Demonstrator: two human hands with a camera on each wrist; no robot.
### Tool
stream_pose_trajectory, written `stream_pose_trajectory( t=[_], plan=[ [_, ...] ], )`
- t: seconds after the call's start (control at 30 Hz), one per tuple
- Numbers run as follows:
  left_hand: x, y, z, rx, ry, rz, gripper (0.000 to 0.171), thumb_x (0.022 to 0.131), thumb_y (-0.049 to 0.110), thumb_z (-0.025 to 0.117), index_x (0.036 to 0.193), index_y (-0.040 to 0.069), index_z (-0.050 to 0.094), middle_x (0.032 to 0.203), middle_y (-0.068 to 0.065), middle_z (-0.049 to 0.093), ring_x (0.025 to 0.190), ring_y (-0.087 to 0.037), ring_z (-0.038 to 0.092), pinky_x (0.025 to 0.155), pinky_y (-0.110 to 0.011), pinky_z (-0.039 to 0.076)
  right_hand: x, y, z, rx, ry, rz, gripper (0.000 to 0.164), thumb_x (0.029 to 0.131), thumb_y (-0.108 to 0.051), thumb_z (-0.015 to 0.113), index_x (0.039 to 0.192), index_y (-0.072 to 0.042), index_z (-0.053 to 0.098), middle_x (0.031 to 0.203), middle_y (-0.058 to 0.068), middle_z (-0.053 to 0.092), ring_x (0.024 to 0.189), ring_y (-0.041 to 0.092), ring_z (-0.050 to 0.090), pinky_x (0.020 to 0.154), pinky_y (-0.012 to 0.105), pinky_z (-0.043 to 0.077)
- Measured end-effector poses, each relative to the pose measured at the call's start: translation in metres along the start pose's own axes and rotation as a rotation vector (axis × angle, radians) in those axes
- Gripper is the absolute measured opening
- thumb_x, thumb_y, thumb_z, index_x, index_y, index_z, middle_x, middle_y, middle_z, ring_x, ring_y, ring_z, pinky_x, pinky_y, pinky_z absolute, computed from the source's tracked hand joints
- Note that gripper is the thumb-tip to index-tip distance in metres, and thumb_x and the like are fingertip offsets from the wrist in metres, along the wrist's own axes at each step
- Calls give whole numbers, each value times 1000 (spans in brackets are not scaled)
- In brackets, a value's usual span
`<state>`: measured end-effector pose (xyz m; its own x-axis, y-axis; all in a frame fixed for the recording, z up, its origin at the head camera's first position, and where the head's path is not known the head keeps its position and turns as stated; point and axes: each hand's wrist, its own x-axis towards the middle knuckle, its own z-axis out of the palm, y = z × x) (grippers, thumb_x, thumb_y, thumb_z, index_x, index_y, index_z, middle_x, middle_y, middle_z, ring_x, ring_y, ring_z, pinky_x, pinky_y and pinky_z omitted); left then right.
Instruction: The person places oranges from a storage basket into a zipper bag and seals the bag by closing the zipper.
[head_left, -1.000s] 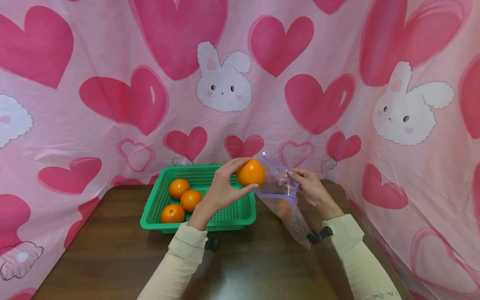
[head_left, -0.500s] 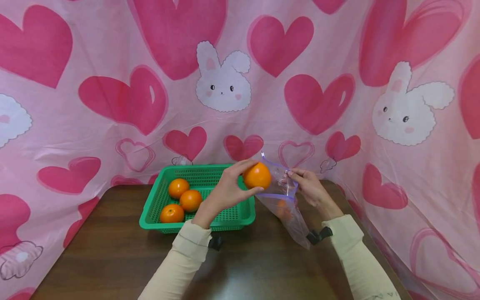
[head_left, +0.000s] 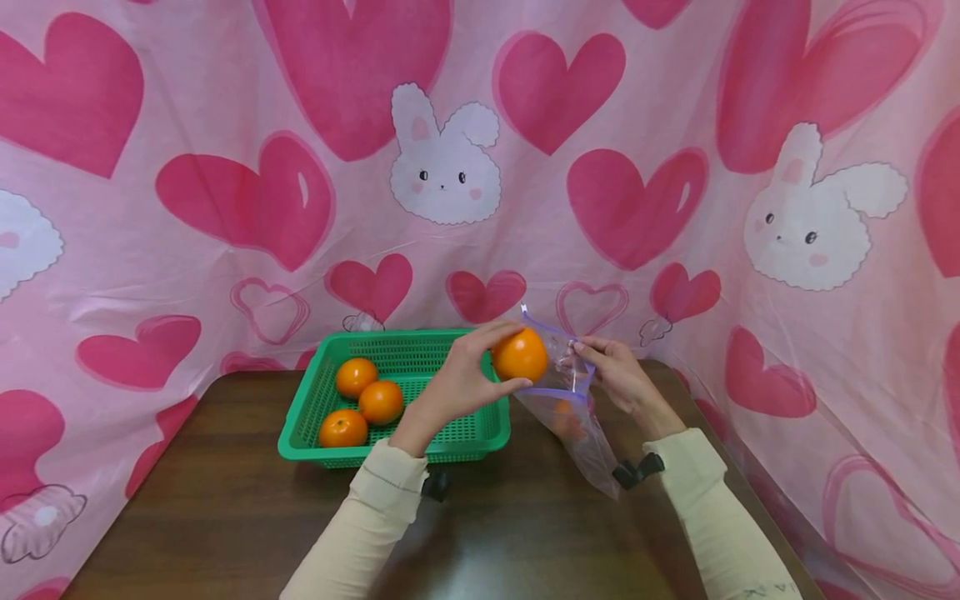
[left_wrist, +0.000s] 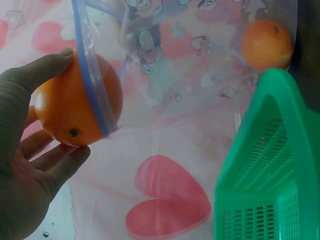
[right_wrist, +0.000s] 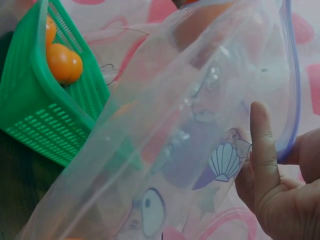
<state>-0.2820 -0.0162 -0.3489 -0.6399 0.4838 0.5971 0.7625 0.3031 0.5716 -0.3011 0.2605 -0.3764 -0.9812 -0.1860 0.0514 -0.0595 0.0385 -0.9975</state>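
My left hand (head_left: 462,377) grips an orange (head_left: 521,356) between thumb and fingers at the mouth of a clear zip bag (head_left: 592,454). In the left wrist view, part of that orange (left_wrist: 67,110) lies behind the bag's purple zip edge (left_wrist: 92,75). My right hand (head_left: 621,373) pinches the bag's rim at its right side. Cartoon prints, among them a shell (right_wrist: 225,162), cover the bag. Another orange (left_wrist: 267,44) sits inside the bag, low down. The bag hangs over the table, its lower corner pointing down to the right.
Left of the bag, a green plastic basket (head_left: 300,417) stands on the dark wooden table (head_left: 225,517). Three oranges (head_left: 381,403) lie in its left half. A pink cloth (head_left: 465,250) with hearts and rabbits hangs behind the table and along the right side.
My left hand has carried the orange a little to the right, into the bag's mouth. The right hand and the bag have hardly moved.
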Motion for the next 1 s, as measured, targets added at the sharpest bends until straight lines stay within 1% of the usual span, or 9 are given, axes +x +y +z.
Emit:
stream_pose_trajectory(
  t=[0.13, 0.3, 0.43, 0.57, 0.63, 0.87, 1.0],
  plan=[
    [2, 1, 2, 6, -13, 15, 67, 82, 19, 87, 141, 8, 59, 141, -3, 60, 128, -21, 58, 100, -36, 55, 0, 0, 0, 4, -2, -7, 37, 106, -18, 56, 125, 13, 57, 94, -3, 70, 91, 11, 73, 85, 25, 59],
    [3, 2, 5, 26, -33, 27, 67, 83, 20, 86, 142, 6, 58, 143, -8, 59, 128, -23, 58, 100, -34, 55, 1, 0, 0, 28, -12, -24, 32, 106, -16, 55, 122, 11, 59, 93, -5, 70, 89, 8, 72, 80, 22, 59],
    [2, 2, 7, 39, -29, 24, 67, 83, 22, 86, 142, 7, 59, 143, -6, 59, 126, -22, 60, 98, -32, 56, 2, 1, 0, 31, -17, -24, 32, 106, -16, 55, 122, 12, 58, 94, -5, 70, 89, 8, 72, 80, 22, 59],
    [2, 2, 10, 28, -25, 24, 65, 83, 23, 86, 141, 9, 60, 141, -4, 59, 123, -21, 61, 96, -31, 57, 2, 1, 1, 18, -10, -13, 34, 106, -17, 55, 124, 12, 56, 94, -5, 70, 89, 8, 72, 81, 22, 59],
    [3, 2, 11, 24, -28, 21, 65, 84, 25, 85, 141, 10, 60, 140, -3, 60, 123, -20, 61, 95, -31, 57, 1, 1, 0, 13, -15, -13, 35, 106, -17, 55, 125, 12, 56, 95, -5, 69, 90, 8, 72, 82, 22, 59],
    [3, 3, 16, 28, -55, -11, 66, 87, 30, 82, 145, 12, 56, 142, -3, 58, 122, -20, 61, 94, -30, 58, 0, 0, -1, 20, -9, -18, 25, 106, -16, 55, 118, 4, 63, 97, -4, 69, 89, 8, 71, 80, 22, 59],
    [3, 5, 18, 59, -66, -20, 67, 89, 31, 80, 147, 11, 54, 144, -4, 57, 123, -20, 60, 93, -29, 57, 0, 0, -1, 6, -14, -23, 25, 106, -16, 54, 118, 5, 62, 97, -4, 68, 89, 8, 71, 82, 23, 60]
  ],
)
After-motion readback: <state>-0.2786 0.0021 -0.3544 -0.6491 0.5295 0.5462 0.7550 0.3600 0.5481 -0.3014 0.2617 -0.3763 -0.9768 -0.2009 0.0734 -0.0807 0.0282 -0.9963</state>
